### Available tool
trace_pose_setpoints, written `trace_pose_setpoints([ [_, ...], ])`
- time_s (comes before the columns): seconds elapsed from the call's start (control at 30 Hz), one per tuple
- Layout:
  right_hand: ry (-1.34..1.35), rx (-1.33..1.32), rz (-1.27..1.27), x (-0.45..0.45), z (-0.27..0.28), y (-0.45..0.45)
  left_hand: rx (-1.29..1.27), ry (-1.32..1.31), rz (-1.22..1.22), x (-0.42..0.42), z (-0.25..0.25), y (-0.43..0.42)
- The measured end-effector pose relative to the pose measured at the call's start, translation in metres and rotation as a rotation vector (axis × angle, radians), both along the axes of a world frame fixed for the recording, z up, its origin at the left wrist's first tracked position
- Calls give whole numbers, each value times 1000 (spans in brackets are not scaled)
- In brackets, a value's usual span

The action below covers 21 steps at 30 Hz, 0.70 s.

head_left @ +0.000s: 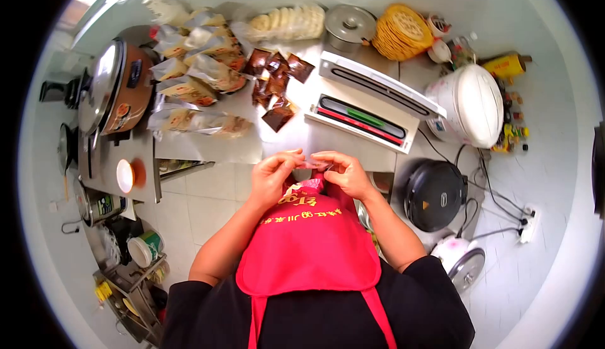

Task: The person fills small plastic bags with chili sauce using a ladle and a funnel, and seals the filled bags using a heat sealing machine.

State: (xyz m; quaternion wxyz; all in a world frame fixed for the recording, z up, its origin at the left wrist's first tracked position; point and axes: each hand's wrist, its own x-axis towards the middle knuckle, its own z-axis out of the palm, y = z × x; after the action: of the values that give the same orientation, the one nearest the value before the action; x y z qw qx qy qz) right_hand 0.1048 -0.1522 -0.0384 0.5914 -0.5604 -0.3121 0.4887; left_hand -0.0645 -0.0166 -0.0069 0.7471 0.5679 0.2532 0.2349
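At the counter's front edge, in front of the red apron point(309, 242), my left hand point(274, 175) and my right hand point(348, 174) face each other. Between their pinched fingertips is the top of a clear plastic bag point(310, 163). Its lower part hangs near the apron and is hard to make out. Just ahead stands a white bag sealer point(362, 122) with its lid point(384, 85) raised, showing a red strip and a green part. Several small packets of dark brown sauce point(278, 117) lie in a pile ahead of my left hand.
Filled clear bags point(214, 71) crowd the counter's left, beside a brown cooker point(126, 87). Behind are a lidded metal pot point(350, 26) and stacked flatbreads point(402, 32). At right stand a white cooker point(472, 106), a black electric griddle point(435, 196) and loose cables point(495, 188).
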Motion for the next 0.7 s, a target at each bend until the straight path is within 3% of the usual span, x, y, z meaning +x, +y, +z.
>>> trace_pose_setpoints([
  [0.1,116,-91,-170,4,-5,-29,-156,-32,-87,27,-28,-8],
  [0.27,-2,-140,-496,18,-24,-47,-157,38,-217,77,-53,-22],
  [0.53,61,-237,-630,53,-76,-69,-289,252,-203,126,-93,-46],
  [0.6,223,-270,-652,60,-95,-67,-279,314,-200,136,-103,-50],
  [0.7,321,-311,-752,68,-113,-56,-381,467,-32,153,-133,-54],
])
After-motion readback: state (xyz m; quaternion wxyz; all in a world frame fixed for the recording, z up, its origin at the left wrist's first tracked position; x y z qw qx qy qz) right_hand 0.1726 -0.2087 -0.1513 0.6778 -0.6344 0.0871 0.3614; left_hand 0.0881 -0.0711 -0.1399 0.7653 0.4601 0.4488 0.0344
